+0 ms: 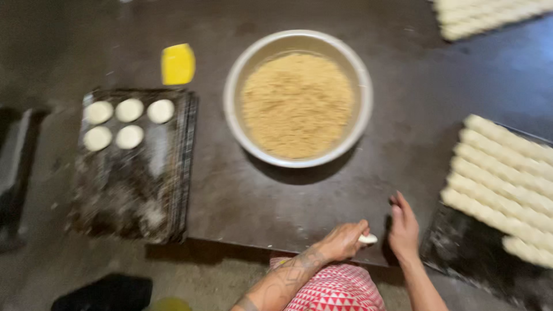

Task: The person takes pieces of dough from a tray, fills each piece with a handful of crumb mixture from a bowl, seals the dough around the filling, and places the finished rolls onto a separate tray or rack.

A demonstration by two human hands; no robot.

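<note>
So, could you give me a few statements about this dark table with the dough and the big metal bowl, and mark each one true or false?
1. The round metal bowl holds a tan crumbly filling. True.
2. The dark baking tray on the left carries eight round white dough discs. False: five discs, in rows of three and two.
3. The left hand pinches a small white piece of dough. True.
4. The right hand rests inside the bowl. False: it is at the table's near edge, beside the left hand.
5. The long pale dough ropes lie to the right. True.
6. The flat yellow scraper sits on the tray. False: it lies on the table behind it.
</note>
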